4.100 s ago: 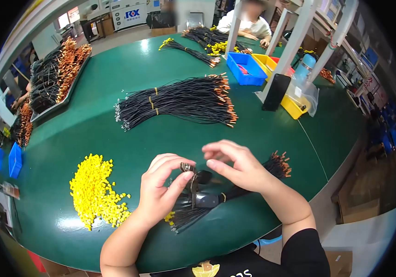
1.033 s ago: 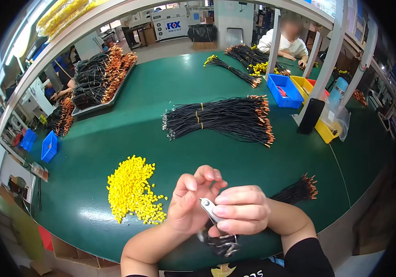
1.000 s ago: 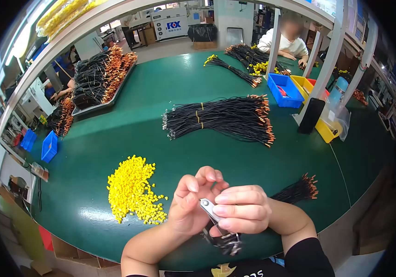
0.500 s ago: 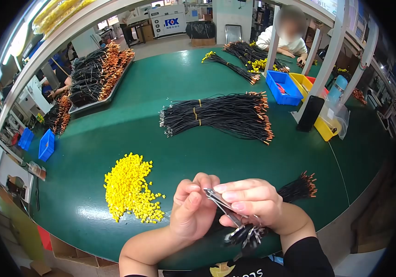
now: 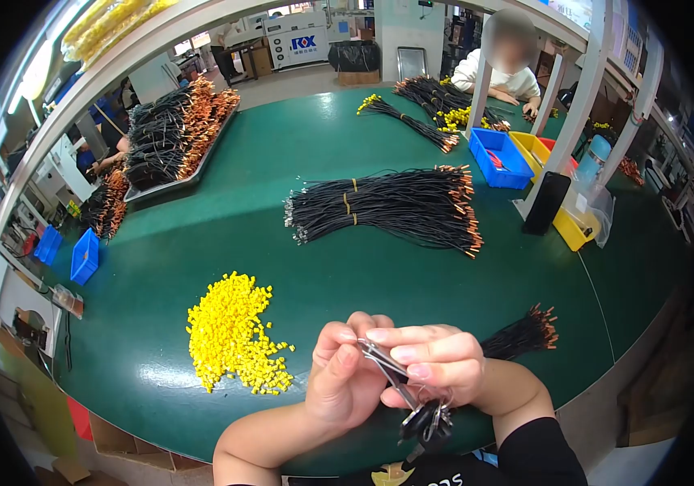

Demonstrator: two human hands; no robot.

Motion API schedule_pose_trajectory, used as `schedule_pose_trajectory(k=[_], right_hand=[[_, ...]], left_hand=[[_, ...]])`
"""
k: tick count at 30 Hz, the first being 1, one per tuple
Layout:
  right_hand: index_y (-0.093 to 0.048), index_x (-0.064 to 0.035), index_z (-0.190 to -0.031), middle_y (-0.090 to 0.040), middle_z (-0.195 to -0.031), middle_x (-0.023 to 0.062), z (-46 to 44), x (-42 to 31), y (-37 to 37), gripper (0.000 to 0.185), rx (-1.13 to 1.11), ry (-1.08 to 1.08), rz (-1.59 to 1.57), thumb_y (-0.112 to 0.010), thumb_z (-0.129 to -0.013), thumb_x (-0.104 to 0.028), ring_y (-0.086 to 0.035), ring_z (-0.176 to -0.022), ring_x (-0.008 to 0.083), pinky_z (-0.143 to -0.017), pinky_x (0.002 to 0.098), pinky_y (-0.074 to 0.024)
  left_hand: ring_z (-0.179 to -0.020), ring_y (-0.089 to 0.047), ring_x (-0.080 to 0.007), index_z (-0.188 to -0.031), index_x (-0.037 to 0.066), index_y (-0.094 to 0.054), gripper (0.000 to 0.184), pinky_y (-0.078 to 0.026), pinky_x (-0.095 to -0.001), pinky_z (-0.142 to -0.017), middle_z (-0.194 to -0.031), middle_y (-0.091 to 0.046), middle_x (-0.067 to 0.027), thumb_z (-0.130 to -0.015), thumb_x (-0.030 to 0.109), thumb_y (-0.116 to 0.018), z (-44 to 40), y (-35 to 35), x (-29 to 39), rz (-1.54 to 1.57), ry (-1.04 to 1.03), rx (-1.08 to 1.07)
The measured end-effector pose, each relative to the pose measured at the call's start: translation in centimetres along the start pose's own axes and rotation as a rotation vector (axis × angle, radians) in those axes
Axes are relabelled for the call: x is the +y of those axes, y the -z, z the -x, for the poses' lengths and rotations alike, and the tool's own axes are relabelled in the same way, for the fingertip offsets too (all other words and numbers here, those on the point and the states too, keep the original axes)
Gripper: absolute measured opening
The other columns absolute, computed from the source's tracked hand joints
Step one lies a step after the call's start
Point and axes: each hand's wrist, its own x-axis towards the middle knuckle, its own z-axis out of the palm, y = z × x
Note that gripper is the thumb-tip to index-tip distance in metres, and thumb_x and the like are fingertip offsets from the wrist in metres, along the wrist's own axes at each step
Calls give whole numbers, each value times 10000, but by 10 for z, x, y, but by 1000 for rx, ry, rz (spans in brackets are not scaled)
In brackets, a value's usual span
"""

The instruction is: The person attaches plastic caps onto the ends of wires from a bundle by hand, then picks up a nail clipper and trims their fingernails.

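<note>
My right hand (image 5: 440,360) is closed around a metal nail clipper (image 5: 385,359), its narrow end pointing up and left. Below that hand hangs a bunch of keys (image 5: 430,423), black and silver, apparently joined to the clipper. My left hand (image 5: 343,377) has its fingers curled and the thumb drawn up close to the index finger. Its fingertips meet the clipper's jaw end; whether anything small lies between them is hidden. To the left of my left hand spreads a heap of yellow plastic pieces (image 5: 234,332).
A tied bundle of black wires (image 5: 383,206) lies mid-table, and a smaller wire bundle (image 5: 523,332) beside my right forearm. Blue bin (image 5: 501,159), yellow bin (image 5: 571,229) and a phone (image 5: 547,202) stand at the right. A loaded tray (image 5: 169,191) sits far left. A person (image 5: 505,69) sits opposite.
My left thumb and fingers have drawn closer together at the clipper's tip. The keys sway slightly, and the whole view has shifted a little.
</note>
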Motion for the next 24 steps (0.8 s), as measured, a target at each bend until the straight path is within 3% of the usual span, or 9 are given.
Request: schedule_pose_trajectory(k=[7, 10, 15, 19, 24], right_hand=[[-435, -37, -980, -470, -974, 108, -19, 13, -15, 421, 88, 207, 79, -721, -672, -62, -582, -906, 324, -734, 378, -538], [-558, -34, -867, -555, -942, 95, -24, 22, -14, 261, 113, 394, 226, -706, -697, -164, -600, -827, 247, -670, 338, -528], [-612, -84, -858, -563, -975, 37, -22, 22, -27, 214, 156, 309, 132, -696, -703, -205, -539, -827, 167, -685, 297, -474], [-634, -112, -885, -564, -983, 3, -17, 19, -46, 227, 207, 235, -29, -699, -697, -221, -484, -814, 131, -691, 271, -427], [-637, -126, -892, -548, -946, 0, -11, -8, -45, 256, -47, 203, -50, -711, -684, -254, -469, -796, 128, -692, 260, -426]], left_hand=[[-911, -459, -180, -982, 116, -564, 185, -408, -313, -808, -914, -528, -39, -805, 150, -604, -3, -21, 15, -3, -81, 44], [-859, -477, -162, -985, 103, -533, 286, -414, -301, -750, -949, -522, -52, -792, 294, -624, 5, -29, 33, -521, 34, 84], [-851, -516, -179, -976, 73, -509, 328, -430, -304, -725, -918, -545, -82, -775, 293, -647, 14, -16, 38, -641, 5, 5], [-873, -519, -203, -1003, 18, -496, 269, -431, -327, -783, -924, -562, -118, -796, 138, -618, 34, -14, 34, -396, 12, 62], [-873, -518, -213, -948, 25, -496, 225, -407, -338, -797, -911, -549, -113, -797, 141, -617, 70, -10, 27, -586, -245, 33]])
